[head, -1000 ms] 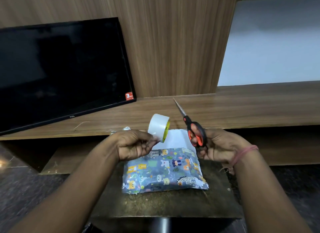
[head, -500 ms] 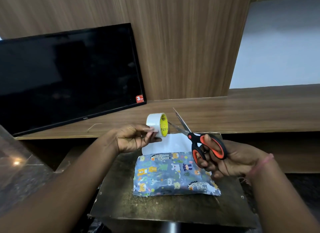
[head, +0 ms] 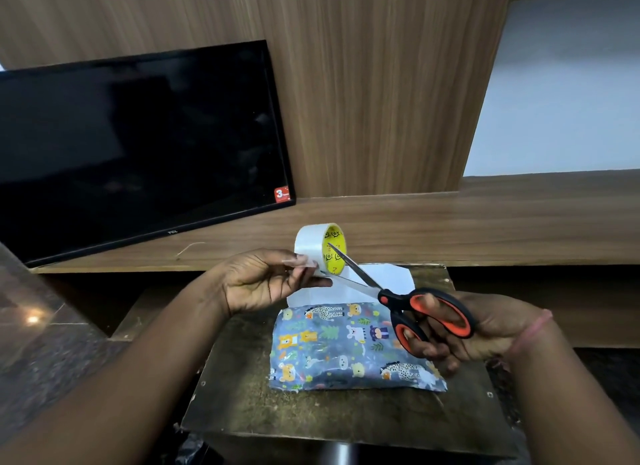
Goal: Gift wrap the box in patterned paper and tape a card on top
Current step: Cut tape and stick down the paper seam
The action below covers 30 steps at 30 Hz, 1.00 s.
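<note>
The box (head: 349,350), wrapped in grey-blue paper printed with cartoon animals, lies on a small dark table (head: 242,402). Behind it lies a white card (head: 388,281), partly hidden by the scissors. My left hand (head: 266,281) pinches the pulled-out end of a clear tape roll (head: 313,244) with a yellow core, held above the table's far edge. My right hand (head: 471,329) grips black-and-orange scissors (head: 426,308). Their blades are spread around the tape strip just below the roll.
A black TV screen (head: 138,146) leans against the wood-panelled wall on a long wooden shelf (head: 485,229) behind the table. A dark stone surface (head: 41,340) lies to the left. A pale wall panel (head: 568,83) is at the upper right.
My right hand has swung the scissors from pointing up to pointing left and spread the blades at the tape. My left hand has turned the roll so its yellow core faces me.
</note>
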### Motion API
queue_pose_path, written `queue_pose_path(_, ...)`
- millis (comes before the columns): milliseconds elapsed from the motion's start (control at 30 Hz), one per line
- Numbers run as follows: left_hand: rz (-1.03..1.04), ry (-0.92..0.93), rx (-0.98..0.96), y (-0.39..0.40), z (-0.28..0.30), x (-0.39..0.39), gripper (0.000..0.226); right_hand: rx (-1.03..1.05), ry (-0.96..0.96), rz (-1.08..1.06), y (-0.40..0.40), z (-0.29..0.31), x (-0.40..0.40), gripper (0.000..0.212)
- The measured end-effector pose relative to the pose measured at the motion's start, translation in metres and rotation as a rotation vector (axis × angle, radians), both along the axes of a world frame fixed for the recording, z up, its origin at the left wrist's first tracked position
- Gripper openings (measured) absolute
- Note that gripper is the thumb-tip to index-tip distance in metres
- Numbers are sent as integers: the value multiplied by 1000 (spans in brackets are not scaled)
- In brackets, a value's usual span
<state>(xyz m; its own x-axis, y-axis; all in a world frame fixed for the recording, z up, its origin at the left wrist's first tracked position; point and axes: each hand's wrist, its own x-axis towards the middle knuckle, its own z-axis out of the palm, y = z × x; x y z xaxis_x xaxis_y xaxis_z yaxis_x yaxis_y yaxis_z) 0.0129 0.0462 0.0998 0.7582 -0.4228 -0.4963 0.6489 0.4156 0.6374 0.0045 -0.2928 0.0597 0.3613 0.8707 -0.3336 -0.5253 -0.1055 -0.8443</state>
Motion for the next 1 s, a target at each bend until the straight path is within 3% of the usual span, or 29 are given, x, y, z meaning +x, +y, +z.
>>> queue_pose_path(133, -38, -48, 45, -4, 2, -7, 61, 7, -13, 6, 2, -3, 3, 82)
queue_pose_path(267, -81, -57, 49, -7, -2, -5, 59, 28, -24, 51, 8, -4, 3, 70)
queue_pose_path(433, -112, -81, 46, -11, -4, -1, 71, 45, 17, 52, 10, -9, 6, 86)
queue_pose_path(600, -145, -135, 84, -9, -10, 9, 104, 61, 15, 90, 15, -5, 4, 59)
queue_pose_path(767, -209, -144, 93, -7, -12, 13, 72, 21, 33, 97, 11, -5, 5, 83)
queue_pose_path(900, -315, -187, 142, -6, -8, 16, 60, 34, 5, 141, 15, -1, 5, 72)
queue_pose_path(1000, -310, -182, 193, -2, -14, 22, 71, -21, 16, 142, 25, -8, 3, 80)
